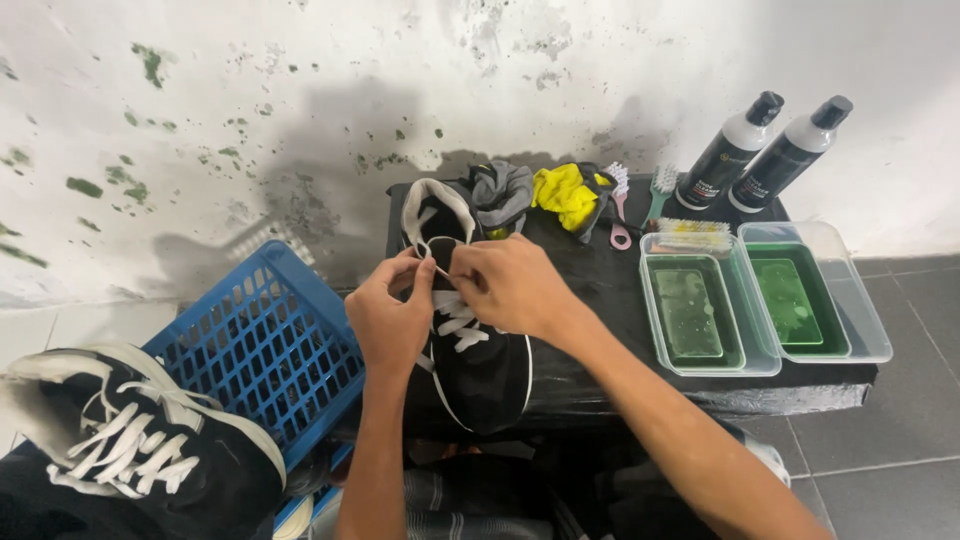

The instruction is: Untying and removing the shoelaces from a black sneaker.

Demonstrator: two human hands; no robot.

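A black sneaker (478,370) with white laces and a white-lined collar stands on a low black table (600,290), toe toward me. My left hand (390,315) and my right hand (505,285) meet over its upper eyelets. Both pinch the white lace (455,322) near the tongue. A second black sneaker (150,450) with white laces rests at the lower left, on my lap or knee.
A blue plastic basket (265,345) sits left of the table. Two clear tubs of green liquid (710,310) (810,295) stand at the right, two dark bottles (725,155) behind them. Brushes (660,190), a yellow cloth (565,195) and a grey cloth (500,190) lie against the stained wall.
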